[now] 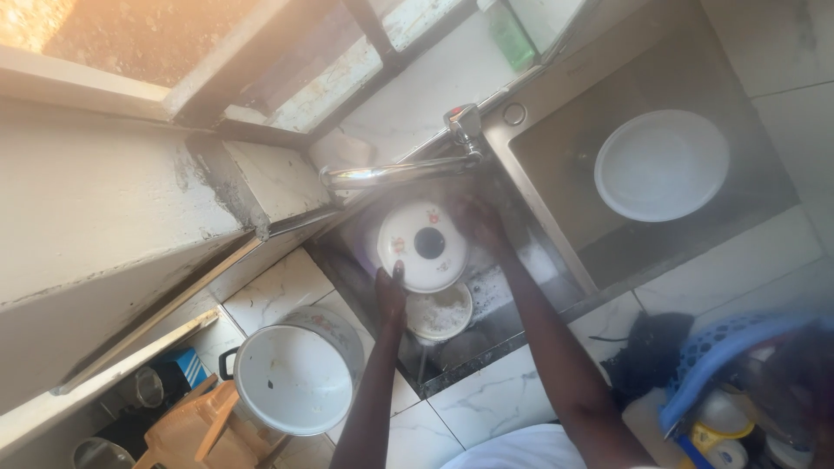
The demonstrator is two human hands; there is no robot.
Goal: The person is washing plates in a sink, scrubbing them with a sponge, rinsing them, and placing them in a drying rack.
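White pot lid w/ a black knob in the middle and small red-ish prints on it – held tilted over the left basin of the sink, just under the tap spout. Left hand grips the lid's lower-left rim, thumb lying on the top face, fingers hidden behind it. Right hand is at the lid's upper-right edge, touching it; blurred and dark, so can't tell how far it's closed or whether it really clasps the rim. Prints on the lid too small to make out.

Just below the lid sits a white bowl w/ suds or residue inside, partly covered by the lid. Basin bottom dark, foam near the right forearm – contents otherwise hard to read.

Right basin holds a round white plate, lying flat. Behind the tap, a green bottle on the ledge, top cut off by the frame edge, label not readable.

On the counter left of the sink: a white enamel pot w/ floral print on its side, black handle, a few specks inside. Lower left, a blue box and an orange-brown item, both partly hidden. Lower right, a blue plastic basket w/ crockery, blurred and cut off; a black cloth beside it.
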